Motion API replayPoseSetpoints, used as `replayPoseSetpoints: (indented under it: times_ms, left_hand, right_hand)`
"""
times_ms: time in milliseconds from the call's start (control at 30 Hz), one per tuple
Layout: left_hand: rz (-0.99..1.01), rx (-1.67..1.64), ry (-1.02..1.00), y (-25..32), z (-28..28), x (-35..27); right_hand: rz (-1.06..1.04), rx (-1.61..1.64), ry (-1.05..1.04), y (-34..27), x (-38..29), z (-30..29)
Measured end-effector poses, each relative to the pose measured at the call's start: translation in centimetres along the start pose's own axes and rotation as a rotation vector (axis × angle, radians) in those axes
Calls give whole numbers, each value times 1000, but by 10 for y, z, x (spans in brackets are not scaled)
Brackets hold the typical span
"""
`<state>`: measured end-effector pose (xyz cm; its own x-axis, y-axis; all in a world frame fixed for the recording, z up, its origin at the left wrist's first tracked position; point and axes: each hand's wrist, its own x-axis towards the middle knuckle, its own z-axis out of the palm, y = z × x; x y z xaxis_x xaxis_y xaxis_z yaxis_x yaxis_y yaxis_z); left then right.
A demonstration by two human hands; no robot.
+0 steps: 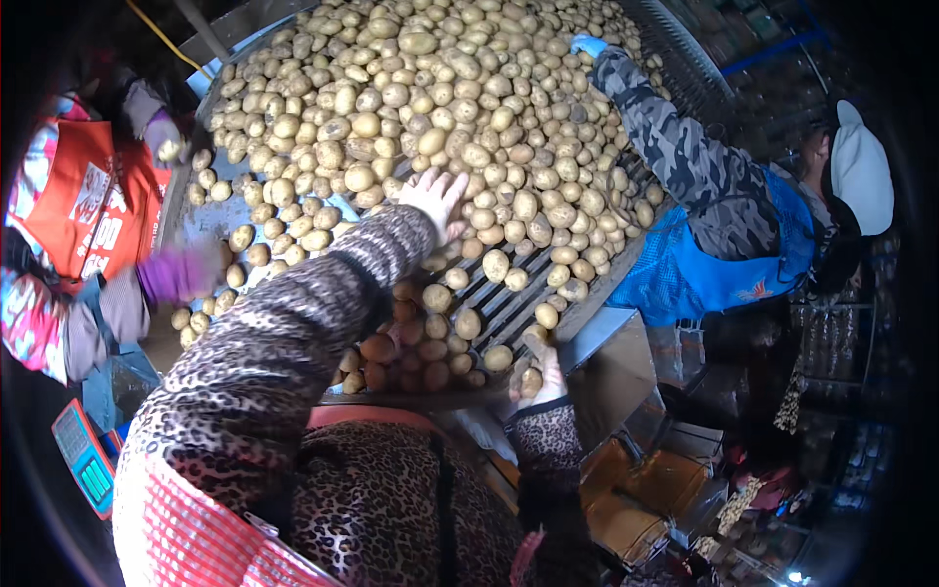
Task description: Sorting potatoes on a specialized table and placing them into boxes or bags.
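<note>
A large heap of potatoes covers a slatted metal sorting table. My left hand lies palm down with its fingers spread on potatoes near the middle; it is not closed round any. At the table's near right edge, my right hand holds a potato against its fingers, and another potato touches its fingertips. Between my hands, loose potatoes rest on the dark slats. More potatoes lie in shadow by the near edge, close to my body.
On the left, a co-worker in a red apron has purple-cuffed gloved hands at the table. A co-worker in a blue apron reaches over the heap from the right. A digital scale stands lower left; cardboard boxes stand lower right.
</note>
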<state>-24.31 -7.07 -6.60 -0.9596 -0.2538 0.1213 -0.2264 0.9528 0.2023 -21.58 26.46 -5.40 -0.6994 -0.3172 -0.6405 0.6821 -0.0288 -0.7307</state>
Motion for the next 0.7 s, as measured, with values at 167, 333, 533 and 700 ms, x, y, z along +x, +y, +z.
replayPoseSetpoints:
  times_ms: [167,333,533,700]
  left_hand:
    - [399,-62,-136,34,0,-94]
    - [351,18,-162,-1,-27,-176]
    - [126,-135,148,-80,-67,-102]
    - [-310,44,147,-144,-62,8]
  right_hand:
    - [-632,-649,75,25,106,-69]
    - [-598,-1384,132,-44,111,35]
    - [-349,-1724,-202,3,69,111]
    - [-163,-676,-349,6,58,58]
